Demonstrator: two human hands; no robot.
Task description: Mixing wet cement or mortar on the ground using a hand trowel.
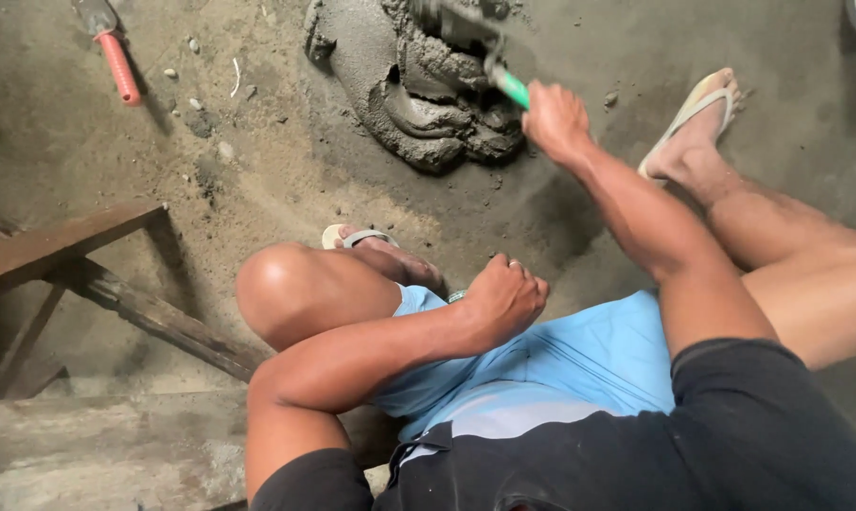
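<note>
**Right hand on a green-handled trowel in the wet mortar**

The mound of wet grey mortar (pixel 428 95) lies on the sandy floor (pixel 257 180), far from the body and a little left of the right hand (pixel 555 118). This hand is closed in a fist around the green handle (pixel 513 88) of a trowel, and it is clearly the nearer hand. The handle's long axis runs from the fist up and to the left, into the mound; the blade is blurred and covered with mortar, so its shape cannot be told.

The left hand (pixel 503 298) is curled shut with nothing visible inside it, resting near on the light blue shorts (pixel 579 360), beside the bent left knee (pixel 291 289).

Just right of the mound stands the right foot in a sandal (pixel 697 118). At far left lies a second trowel with a red handle (pixel 117 64), well apart. A wooden frame (pixel 97 274) occupies the near left. Small stones (pixel 193 44) lie scattered between, not in the way
</note>
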